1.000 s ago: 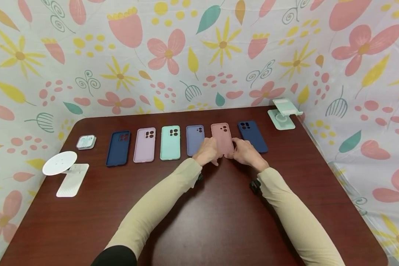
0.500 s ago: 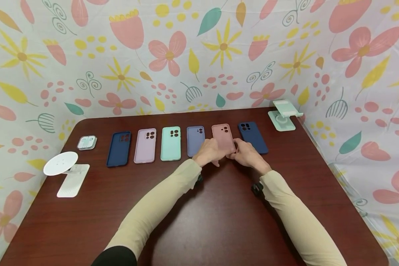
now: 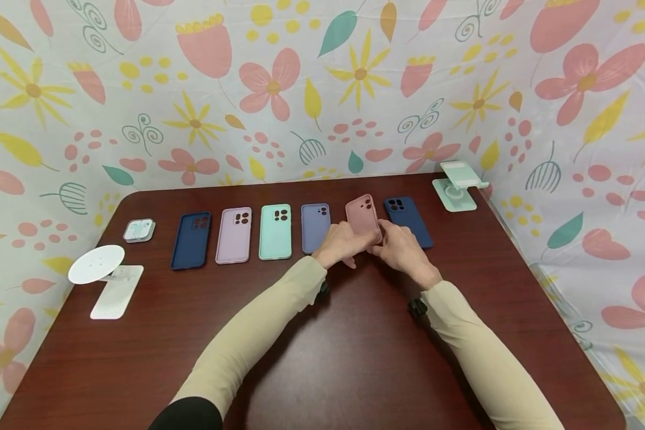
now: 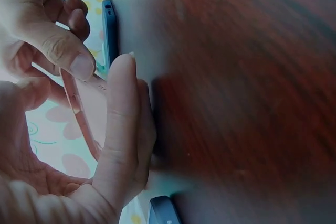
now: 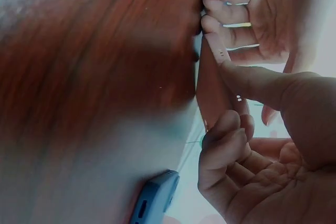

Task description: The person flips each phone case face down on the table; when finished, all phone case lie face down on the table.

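Note:
A pink phone case [image 3: 362, 216] tilts up off the table at its far end, camera cutouts facing me. My left hand [image 3: 341, 243] holds its lower left side. From the right, my right hand [image 3: 401, 248] grips the lower right corner. In the right wrist view, the case [image 5: 212, 85] stands slanted with its lower edge close over the table, my right thumb lying along its edge and fingers curled at its side. The left wrist view has my left fingers [image 4: 122, 114] across the case's near face, which hide part of it.
A blue-grey case [image 3: 315, 230] lies just left, a dark blue case [image 3: 408, 222] just right. Farther left lie mint [image 3: 275, 236], lilac [image 3: 233, 239] and navy [image 3: 190, 245] cases. A mint stand [image 3: 457, 188], a white stand [image 3: 117, 292] and a small clear-lidded box [image 3: 139, 230] flank the row.
The pink case has gone from lying flat to tilted up and turned slightly, raised at its far end. Both hands have shifted a little to the right with it.

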Demonstrator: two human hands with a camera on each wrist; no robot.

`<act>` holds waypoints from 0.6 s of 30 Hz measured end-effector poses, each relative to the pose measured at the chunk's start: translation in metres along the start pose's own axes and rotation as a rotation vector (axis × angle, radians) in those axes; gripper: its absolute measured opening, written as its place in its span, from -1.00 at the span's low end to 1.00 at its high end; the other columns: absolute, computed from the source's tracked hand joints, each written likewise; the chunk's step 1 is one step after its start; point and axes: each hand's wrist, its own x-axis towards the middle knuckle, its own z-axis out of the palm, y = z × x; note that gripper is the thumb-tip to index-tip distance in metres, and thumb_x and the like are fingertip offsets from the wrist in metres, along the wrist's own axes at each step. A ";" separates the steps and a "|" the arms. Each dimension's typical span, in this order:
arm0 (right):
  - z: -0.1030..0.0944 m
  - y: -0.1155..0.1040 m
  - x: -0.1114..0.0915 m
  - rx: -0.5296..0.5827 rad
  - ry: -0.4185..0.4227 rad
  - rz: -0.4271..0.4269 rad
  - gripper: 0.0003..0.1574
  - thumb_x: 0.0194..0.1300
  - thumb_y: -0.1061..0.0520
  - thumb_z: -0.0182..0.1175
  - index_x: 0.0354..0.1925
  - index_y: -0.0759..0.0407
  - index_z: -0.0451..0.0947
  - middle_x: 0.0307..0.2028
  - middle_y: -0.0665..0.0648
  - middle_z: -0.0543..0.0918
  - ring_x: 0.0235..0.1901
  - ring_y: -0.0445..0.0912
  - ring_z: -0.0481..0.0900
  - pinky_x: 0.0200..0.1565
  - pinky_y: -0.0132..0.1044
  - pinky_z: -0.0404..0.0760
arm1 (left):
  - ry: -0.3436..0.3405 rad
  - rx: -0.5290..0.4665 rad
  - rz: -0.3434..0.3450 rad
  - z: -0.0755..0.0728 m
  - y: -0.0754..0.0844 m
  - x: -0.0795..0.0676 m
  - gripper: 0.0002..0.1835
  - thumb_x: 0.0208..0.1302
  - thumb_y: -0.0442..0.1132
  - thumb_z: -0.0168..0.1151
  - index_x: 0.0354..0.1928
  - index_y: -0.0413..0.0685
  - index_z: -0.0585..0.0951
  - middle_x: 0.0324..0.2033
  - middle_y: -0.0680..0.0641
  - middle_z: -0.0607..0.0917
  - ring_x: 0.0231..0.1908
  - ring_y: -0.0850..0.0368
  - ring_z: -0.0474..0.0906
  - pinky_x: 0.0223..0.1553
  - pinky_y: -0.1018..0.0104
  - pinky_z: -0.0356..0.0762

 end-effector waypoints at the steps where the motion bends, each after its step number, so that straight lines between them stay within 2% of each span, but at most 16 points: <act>1: -0.003 -0.004 -0.003 0.004 -0.002 -0.005 0.09 0.34 -0.13 0.52 0.58 0.35 0.33 -0.43 0.10 0.66 -0.43 -0.05 0.60 -0.34 -0.18 0.53 | 0.002 -0.016 0.002 0.000 0.000 0.000 -0.43 0.35 0.38 0.30 -0.33 -0.02 0.70 -0.45 -0.08 0.75 -0.68 0.06 0.75 -0.44 0.26 0.75; 2: -0.007 -0.008 -0.006 0.007 -0.001 -0.012 0.11 0.34 -0.14 0.53 0.59 0.36 0.32 -0.43 0.12 0.66 -0.43 -0.04 0.60 -0.35 -0.17 0.52 | -0.005 -0.036 -0.001 -0.003 0.007 -0.006 -0.48 0.37 0.32 0.30 -0.31 -0.02 0.71 -0.41 -0.12 0.77 -0.65 0.00 0.77 -0.43 0.22 0.78; 6: -0.015 -0.019 -0.016 0.013 0.024 -0.003 0.06 0.33 -0.07 0.55 0.58 0.34 0.35 -0.41 0.13 0.68 -0.41 -0.04 0.64 -0.33 -0.17 0.59 | -0.003 -0.057 -0.001 0.000 0.008 -0.008 -0.46 0.39 0.35 0.30 -0.35 0.00 0.71 -0.37 -0.17 0.79 -0.61 -0.03 0.80 -0.40 0.21 0.79; 10: -0.011 -0.015 -0.016 -0.010 0.064 -0.022 -0.01 0.33 0.00 0.55 0.55 0.31 0.39 -0.33 0.16 0.73 -0.32 0.01 0.70 -0.24 -0.08 0.66 | -0.009 -0.063 0.009 0.001 0.009 -0.010 -0.42 0.41 0.36 0.29 -0.40 -0.04 0.67 -0.36 -0.24 0.80 -0.60 -0.02 0.81 -0.38 0.27 0.78; 12: -0.010 -0.016 -0.018 -0.037 0.093 -0.043 -0.06 0.32 0.03 0.55 0.52 0.30 0.43 -0.29 0.16 0.75 -0.31 0.01 0.71 -0.26 -0.07 0.65 | -0.016 -0.084 0.011 0.002 0.010 -0.010 -0.42 0.42 0.35 0.29 -0.37 -0.06 0.67 -0.34 -0.26 0.81 -0.61 0.00 0.81 -0.38 0.25 0.80; 18: -0.038 -0.059 -0.046 -0.029 0.086 -0.065 -0.11 0.38 0.20 0.47 0.55 0.36 0.39 -0.05 0.34 0.79 -0.22 0.13 0.75 -0.22 0.05 0.69 | -0.026 -0.154 -0.012 0.003 0.010 -0.008 -0.40 0.44 0.35 0.29 -0.32 -0.11 0.68 -0.32 -0.26 0.82 -0.63 0.07 0.79 -0.41 0.15 0.84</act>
